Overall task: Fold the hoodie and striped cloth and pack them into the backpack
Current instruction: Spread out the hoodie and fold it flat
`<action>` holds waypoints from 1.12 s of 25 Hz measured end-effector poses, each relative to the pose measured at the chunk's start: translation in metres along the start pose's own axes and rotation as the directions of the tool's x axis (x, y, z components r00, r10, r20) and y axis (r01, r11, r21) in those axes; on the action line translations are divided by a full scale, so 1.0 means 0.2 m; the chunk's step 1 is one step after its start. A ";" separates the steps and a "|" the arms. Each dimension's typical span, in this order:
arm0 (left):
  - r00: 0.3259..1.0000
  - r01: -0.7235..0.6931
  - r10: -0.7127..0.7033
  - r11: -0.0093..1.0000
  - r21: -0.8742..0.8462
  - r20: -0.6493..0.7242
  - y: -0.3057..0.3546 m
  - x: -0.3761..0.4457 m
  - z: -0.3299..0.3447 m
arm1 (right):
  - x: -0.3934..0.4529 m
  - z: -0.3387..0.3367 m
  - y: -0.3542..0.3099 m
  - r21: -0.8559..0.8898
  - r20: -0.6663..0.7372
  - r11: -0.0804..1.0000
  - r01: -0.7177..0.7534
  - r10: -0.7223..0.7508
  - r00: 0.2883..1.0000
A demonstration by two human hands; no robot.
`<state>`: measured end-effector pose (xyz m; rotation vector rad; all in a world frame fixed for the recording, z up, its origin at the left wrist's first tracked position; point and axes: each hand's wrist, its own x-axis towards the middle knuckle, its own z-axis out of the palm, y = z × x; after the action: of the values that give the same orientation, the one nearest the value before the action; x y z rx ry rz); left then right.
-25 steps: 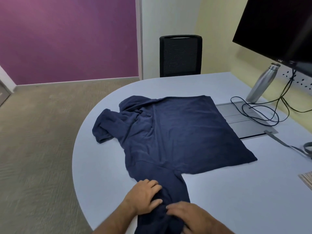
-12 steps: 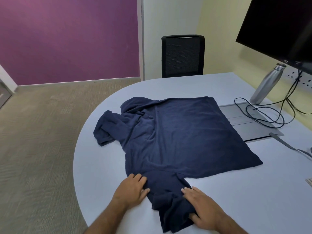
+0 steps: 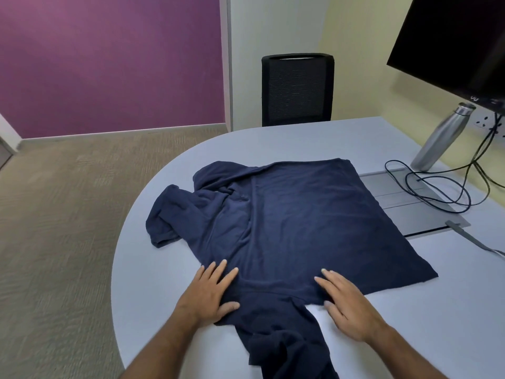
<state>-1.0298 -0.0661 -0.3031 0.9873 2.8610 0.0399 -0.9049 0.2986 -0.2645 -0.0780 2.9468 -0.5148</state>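
A navy blue hoodie (image 3: 295, 222) lies spread flat on the pale blue table (image 3: 410, 324), its hood bunched at the left and one sleeve trailing toward me over the near edge. My left hand (image 3: 210, 291) presses flat on the hoodie's near left edge, fingers straight. My right hand (image 3: 347, 305) lies flat with straight fingers, partly on the hoodie's near edge and partly on the table. Neither the striped cloth nor the backpack is in view.
A steel bottle (image 3: 442, 138) stands at the far right beside looped black cables (image 3: 437, 192) and a grey inset panel (image 3: 415, 214). A dark monitor (image 3: 459, 42) hangs above. A black chair (image 3: 297, 88) stands behind the table. Carpet lies to the left.
Both hands moved forward along the near sleeve onto the hoodie's body and spread apart, flattening the cloth. The sleeve now lies straighter toward me.
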 end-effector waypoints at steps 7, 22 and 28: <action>0.895 0.376 -0.396 0.917 0.132 0.205 0.00 0.10 -0.13 | -0.08 0.07 0.13 -0.286 0.082 0.932 -0.221 0.253 0.964; 0.986 -0.047 0.047 0.999 -0.004 0.159 -0.25 0.75 -0.26 | 0.57 -0.15 0.61 -0.168 -0.142 0.924 -0.344 0.323 0.936; 0.878 0.362 -0.335 0.932 -0.017 0.342 -0.38 0.78 -0.20 | 0.66 -0.14 0.71 -0.212 0.062 0.870 -0.444 0.466 0.883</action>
<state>-1.2041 -0.0296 -0.2834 0.3999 2.6457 -0.0412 -1.0432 0.4318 -0.3043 0.5406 2.7542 -0.1492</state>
